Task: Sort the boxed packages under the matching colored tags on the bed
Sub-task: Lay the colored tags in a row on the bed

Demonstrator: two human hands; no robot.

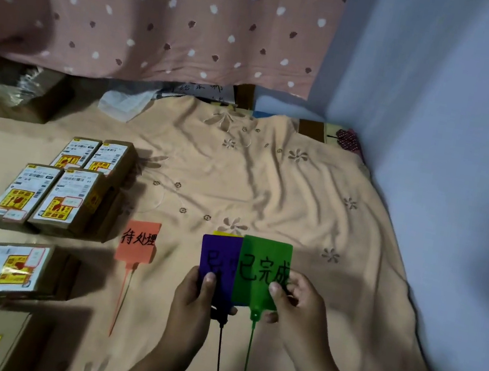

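Head cam: only flat orange plastic tag (137,241) laid on peach bedsheet (269,183); left hand (196,293) pinches purple tag (218,265), right hand (297,304) pinches green tag (263,269), so taped brown cardboard boxes w/ labels (50,195) sit unsorted at left — barely started, imo.

Home bedroom: bed (268,189) with floral sheet, dotted curtain (156,8).

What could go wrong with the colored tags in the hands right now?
The green tag overlaps the purple tag, with a yellow one barely peeking behind, so one might slip from the left hand or right hand. The wrinkled bedsheet could also tilt tags laid down.
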